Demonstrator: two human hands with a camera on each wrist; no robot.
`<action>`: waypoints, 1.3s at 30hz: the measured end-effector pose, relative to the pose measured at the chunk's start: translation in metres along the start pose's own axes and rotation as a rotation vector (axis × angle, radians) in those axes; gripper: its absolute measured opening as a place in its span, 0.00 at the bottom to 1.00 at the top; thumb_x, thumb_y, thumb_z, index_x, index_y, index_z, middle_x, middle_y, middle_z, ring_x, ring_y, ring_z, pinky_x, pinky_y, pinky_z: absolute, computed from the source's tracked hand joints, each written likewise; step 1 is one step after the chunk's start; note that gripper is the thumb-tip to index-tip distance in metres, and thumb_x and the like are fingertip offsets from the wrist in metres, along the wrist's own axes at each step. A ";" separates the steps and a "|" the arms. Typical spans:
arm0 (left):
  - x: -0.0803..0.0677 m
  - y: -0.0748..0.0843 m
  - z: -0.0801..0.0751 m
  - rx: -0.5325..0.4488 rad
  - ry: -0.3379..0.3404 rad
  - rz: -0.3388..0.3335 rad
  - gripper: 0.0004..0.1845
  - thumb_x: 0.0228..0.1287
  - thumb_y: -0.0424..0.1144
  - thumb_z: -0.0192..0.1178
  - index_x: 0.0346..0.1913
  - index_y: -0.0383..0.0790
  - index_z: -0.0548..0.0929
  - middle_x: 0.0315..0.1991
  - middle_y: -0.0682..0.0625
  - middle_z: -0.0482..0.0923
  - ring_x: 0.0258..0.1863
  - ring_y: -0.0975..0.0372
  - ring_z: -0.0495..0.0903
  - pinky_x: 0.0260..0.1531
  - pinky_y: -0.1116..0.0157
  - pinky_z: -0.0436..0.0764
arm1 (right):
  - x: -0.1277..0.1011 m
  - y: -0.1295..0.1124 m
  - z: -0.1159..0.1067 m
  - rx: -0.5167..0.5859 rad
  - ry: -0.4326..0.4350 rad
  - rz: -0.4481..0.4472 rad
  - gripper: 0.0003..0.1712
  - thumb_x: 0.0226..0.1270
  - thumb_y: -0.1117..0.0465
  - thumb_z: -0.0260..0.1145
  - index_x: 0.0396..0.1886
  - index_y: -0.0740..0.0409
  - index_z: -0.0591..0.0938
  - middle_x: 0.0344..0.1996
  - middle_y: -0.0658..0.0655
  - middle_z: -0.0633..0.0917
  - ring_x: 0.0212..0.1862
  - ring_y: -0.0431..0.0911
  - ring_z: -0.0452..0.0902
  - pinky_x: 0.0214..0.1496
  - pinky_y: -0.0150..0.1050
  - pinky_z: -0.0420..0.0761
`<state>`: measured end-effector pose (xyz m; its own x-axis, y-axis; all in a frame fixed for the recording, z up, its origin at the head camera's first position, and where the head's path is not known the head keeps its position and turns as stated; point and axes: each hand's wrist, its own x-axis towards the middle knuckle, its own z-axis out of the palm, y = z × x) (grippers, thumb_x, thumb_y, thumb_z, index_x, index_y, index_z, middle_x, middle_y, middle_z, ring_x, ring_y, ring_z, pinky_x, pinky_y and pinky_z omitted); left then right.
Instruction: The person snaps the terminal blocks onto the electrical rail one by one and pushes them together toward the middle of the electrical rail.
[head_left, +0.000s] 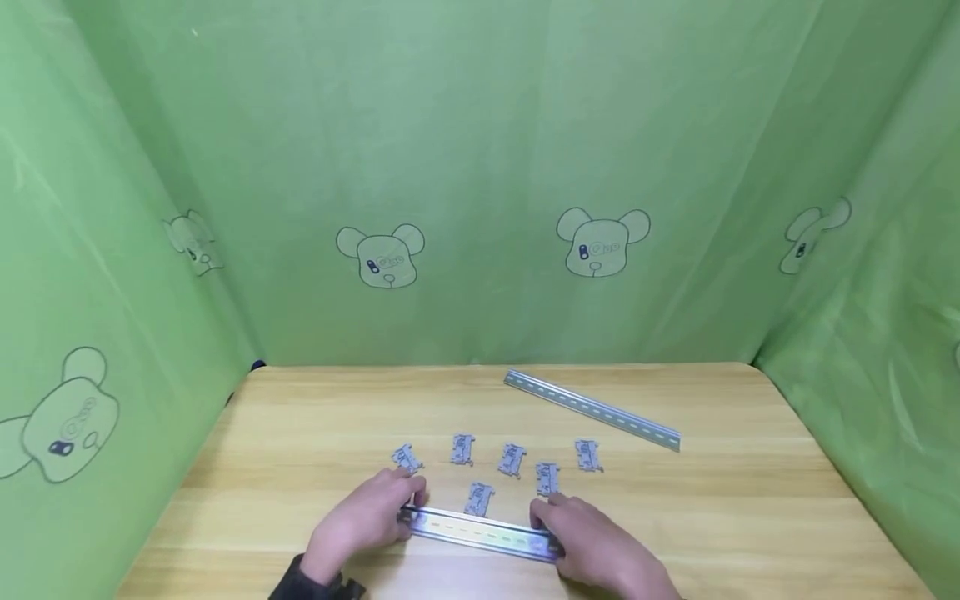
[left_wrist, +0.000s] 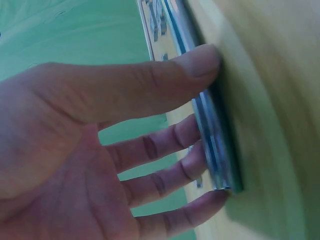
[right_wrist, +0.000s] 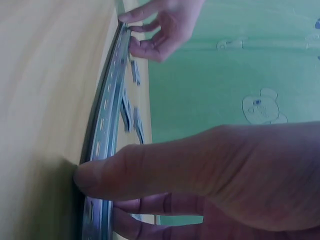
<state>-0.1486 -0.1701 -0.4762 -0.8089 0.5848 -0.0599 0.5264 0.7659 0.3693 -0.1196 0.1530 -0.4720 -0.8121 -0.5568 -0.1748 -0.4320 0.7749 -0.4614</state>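
A slotted metal rail (head_left: 480, 532) lies crosswise near the table's front edge. My left hand (head_left: 405, 507) pinches its left end, thumb on the near side and fingers on the far side. In the left wrist view the thumb (left_wrist: 192, 65) presses that rail (left_wrist: 217, 150) against the curled fingers. My right hand (head_left: 546, 523) grips the right end. The right wrist view shows its thumb (right_wrist: 95, 175) on the rail (right_wrist: 107, 115) with fingers curled behind. Several small grey clip blocks (head_left: 512, 459) lie just beyond the rail, one (head_left: 478, 498) almost touching it.
A second metal rail (head_left: 592, 410) lies at a slant at the back right of the wooden table (head_left: 300, 433). Green cloth with bear prints (head_left: 480, 167) walls in the table on three sides.
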 end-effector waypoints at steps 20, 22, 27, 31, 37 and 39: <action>0.005 0.014 0.009 -0.031 -0.004 -0.046 0.18 0.48 0.37 0.79 0.41 0.48 0.82 0.37 0.58 0.75 0.36 0.66 0.74 0.40 0.65 0.80 | -0.016 0.047 -0.017 0.091 0.079 0.019 0.27 0.41 0.82 0.69 0.39 0.52 0.80 0.35 0.49 0.75 0.35 0.45 0.69 0.35 0.36 0.76; 0.006 0.014 0.010 -0.030 0.008 -0.045 0.18 0.49 0.38 0.79 0.41 0.48 0.82 0.37 0.58 0.75 0.36 0.67 0.73 0.39 0.65 0.80 | -0.018 0.052 -0.017 0.085 0.098 -0.007 0.27 0.40 0.82 0.69 0.38 0.52 0.80 0.34 0.48 0.75 0.35 0.44 0.69 0.34 0.34 0.75; 0.010 0.013 0.014 -0.028 0.050 -0.031 0.18 0.48 0.40 0.80 0.41 0.48 0.82 0.36 0.60 0.75 0.35 0.68 0.73 0.37 0.66 0.79 | -0.019 0.061 -0.019 0.063 0.140 -0.042 0.24 0.41 0.79 0.73 0.36 0.53 0.80 0.34 0.46 0.77 0.35 0.41 0.72 0.35 0.35 0.79; 0.013 0.012 0.016 -0.029 0.073 -0.016 0.18 0.48 0.40 0.80 0.40 0.48 0.83 0.35 0.59 0.76 0.34 0.68 0.73 0.36 0.67 0.79 | -0.017 0.066 -0.019 0.054 0.160 -0.056 0.22 0.41 0.78 0.75 0.34 0.54 0.80 0.33 0.46 0.78 0.35 0.41 0.74 0.36 0.35 0.80; 0.015 0.007 0.019 -0.047 0.100 0.010 0.17 0.49 0.40 0.80 0.40 0.46 0.84 0.35 0.58 0.77 0.34 0.68 0.74 0.36 0.68 0.80 | -0.014 0.069 -0.019 0.047 0.178 -0.055 0.22 0.40 0.79 0.75 0.33 0.55 0.80 0.33 0.46 0.78 0.35 0.41 0.74 0.34 0.34 0.79; 0.015 0.004 0.019 -0.046 0.111 0.013 0.16 0.49 0.40 0.80 0.40 0.46 0.84 0.35 0.58 0.77 0.34 0.67 0.75 0.36 0.67 0.80 | -0.012 0.069 -0.018 0.049 0.183 -0.059 0.22 0.40 0.79 0.74 0.34 0.55 0.80 0.33 0.47 0.78 0.35 0.41 0.74 0.34 0.34 0.79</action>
<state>-0.1536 -0.1526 -0.4935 -0.8275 0.5594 0.0475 0.5264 0.7437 0.4120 -0.1466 0.2192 -0.4858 -0.8458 -0.5333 0.0130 -0.4649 0.7249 -0.5083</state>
